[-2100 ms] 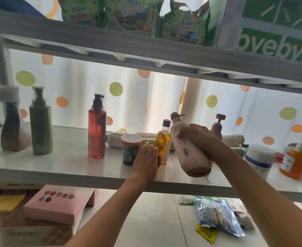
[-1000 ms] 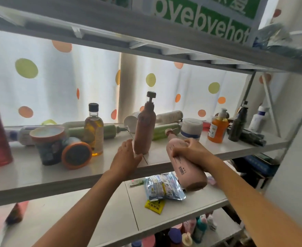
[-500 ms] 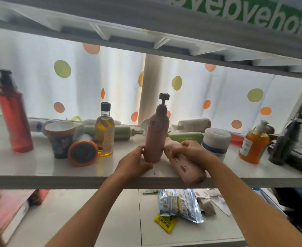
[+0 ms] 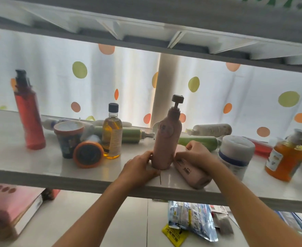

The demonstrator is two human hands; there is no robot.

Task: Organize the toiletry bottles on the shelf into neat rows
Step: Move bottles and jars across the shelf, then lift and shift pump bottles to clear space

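Note:
An upright pink pump bottle (image 4: 166,138) stands near the front of the white shelf (image 4: 39,177). My left hand (image 4: 139,168) grips its base from the left. A second pink bottle (image 4: 191,172) lies tilted on the shelf just right of it, and my right hand (image 4: 196,154) is closed over its upper part. To the left stand a yellow oil bottle (image 4: 112,136), a tall red pump bottle (image 4: 28,113), an orange-lidded jar on its side (image 4: 88,154) and a dark tub (image 4: 69,138).
Green (image 4: 130,135) and white (image 4: 212,130) bottles lie at the back. A white tub (image 4: 235,154) and an orange soap bottle (image 4: 285,157) stand at the right. An upper shelf hangs overhead. Below lie a pink box (image 4: 9,207) and foil packets (image 4: 191,220).
My right hand brought the second pink bottle up from below the shelf edge and laid it beside the upright one. My left hand closed on the upright bottle's base.

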